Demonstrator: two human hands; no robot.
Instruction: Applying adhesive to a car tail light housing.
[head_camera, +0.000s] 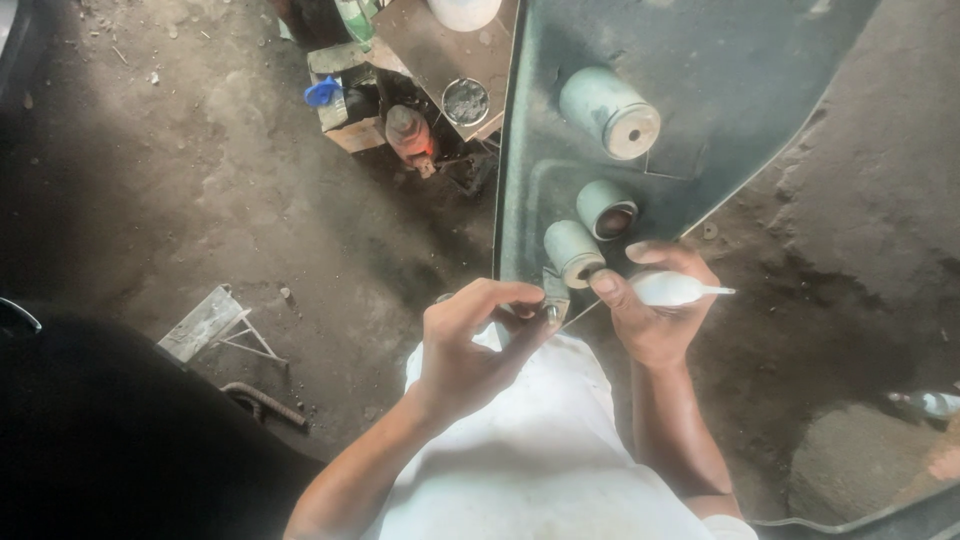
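Dirt floor (200, 180) of a dim workshop, seen from above; clutter at the top is hard to make out. A dark metal panel (690, 90), cut off by the top edge, carries three grey cylinders (608, 112). The left hand (470, 345) pinches a small metal piece (553, 297) at the panel's lower corner; the piece is partly hidden by fingers. The right hand (655, 315), just beside it, grips a white pointed tool (675, 290).
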